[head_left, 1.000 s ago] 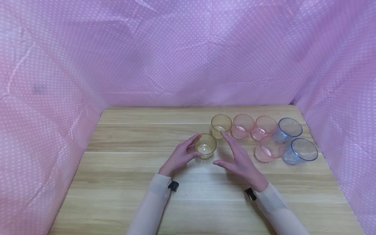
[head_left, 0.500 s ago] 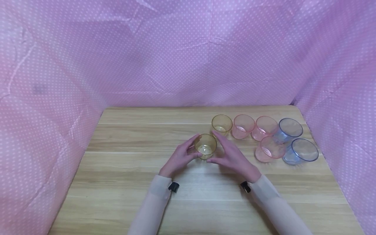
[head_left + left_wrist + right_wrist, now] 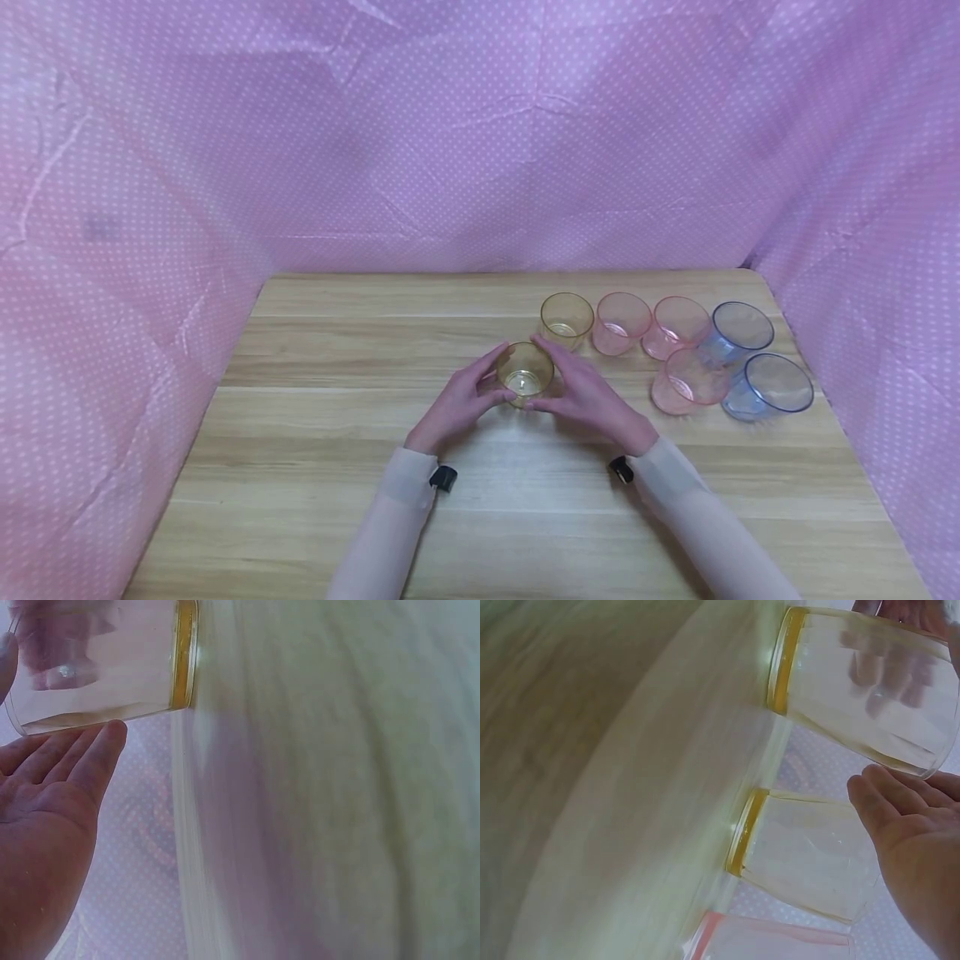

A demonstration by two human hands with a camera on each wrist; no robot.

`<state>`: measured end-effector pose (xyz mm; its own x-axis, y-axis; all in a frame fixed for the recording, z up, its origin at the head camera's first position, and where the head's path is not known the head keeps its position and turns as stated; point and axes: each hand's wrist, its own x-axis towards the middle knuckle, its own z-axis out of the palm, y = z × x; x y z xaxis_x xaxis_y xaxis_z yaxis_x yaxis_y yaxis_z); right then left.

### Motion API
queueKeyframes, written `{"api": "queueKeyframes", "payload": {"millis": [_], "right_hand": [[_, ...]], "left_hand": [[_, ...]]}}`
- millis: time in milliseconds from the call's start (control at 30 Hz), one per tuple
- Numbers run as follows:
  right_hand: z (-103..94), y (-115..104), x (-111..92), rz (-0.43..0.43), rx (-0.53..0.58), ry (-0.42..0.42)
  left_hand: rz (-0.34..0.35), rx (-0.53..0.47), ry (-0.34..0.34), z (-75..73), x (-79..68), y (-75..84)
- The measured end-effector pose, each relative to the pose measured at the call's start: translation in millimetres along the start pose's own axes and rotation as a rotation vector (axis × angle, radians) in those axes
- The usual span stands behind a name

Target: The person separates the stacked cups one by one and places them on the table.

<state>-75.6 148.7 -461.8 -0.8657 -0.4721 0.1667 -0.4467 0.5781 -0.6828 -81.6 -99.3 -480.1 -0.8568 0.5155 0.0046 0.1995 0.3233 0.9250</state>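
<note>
In the head view a clear yellow cup (image 3: 525,377) stands upright on the wooden table, with a hand at either side. My left hand (image 3: 460,400) holds its left side, thumb in front and fingers behind. My right hand (image 3: 592,400) holds the right side in the same way, both hands near the rim. The left wrist view shows the left fingers (image 3: 82,761) along the cup's wall. In the right wrist view the right fingers (image 3: 900,795) lie against the same cup (image 3: 870,690). Just behind it stands a second yellow cup (image 3: 567,317).
To the right of the second yellow cup stand pink cups (image 3: 622,321) and blue cups (image 3: 776,385), all upright and close together. The wooden table (image 3: 337,367) stretches left and toward the front. A pink dotted cloth (image 3: 450,142) surrounds its back and sides.
My right hand has moved left from beside the cup and now touches its right side. The left hand and the cups have stayed in place.
</note>
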Motion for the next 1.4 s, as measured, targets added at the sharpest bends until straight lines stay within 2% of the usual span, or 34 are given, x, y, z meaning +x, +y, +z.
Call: {"api": "queueKeyframes", "payload": {"millis": [267,433,633,833,967,1133,1400], "right_hand": [[2.3,-1.5,1.5,-0.021,0.012,0.026],[1.3,-2.5,-2.4,0.006,0.069,0.035],[-3.9,-4.3,-8.3,0.023,0.152,0.071],[-8.2,-5.6,-18.1,0.003,0.146,0.13],[-11.4,-4.6,-27.1,0.008,0.136,0.185],[-18.1,-4.3,-38.3,0.041,0.129,0.241],[-27.6,-1.8,-54.7,0.124,0.148,0.303]], "left_hand": [[-0.021,-0.024,0.004,-1.0,-1.7,1.5],[-0.013,0.027,0.037,0.5,-4.1,4.6],[0.011,0.084,0.128,1.3,-8.2,9.9],[0.002,0.122,0.246,1.5,-13.3,12.1],[-0.011,0.089,0.318,2.0,-15.7,12.2],[0.028,0.044,0.4,0.4,-19.5,10.9],[0.078,0.022,0.462,-2.3,-23.3,11.6]]}}
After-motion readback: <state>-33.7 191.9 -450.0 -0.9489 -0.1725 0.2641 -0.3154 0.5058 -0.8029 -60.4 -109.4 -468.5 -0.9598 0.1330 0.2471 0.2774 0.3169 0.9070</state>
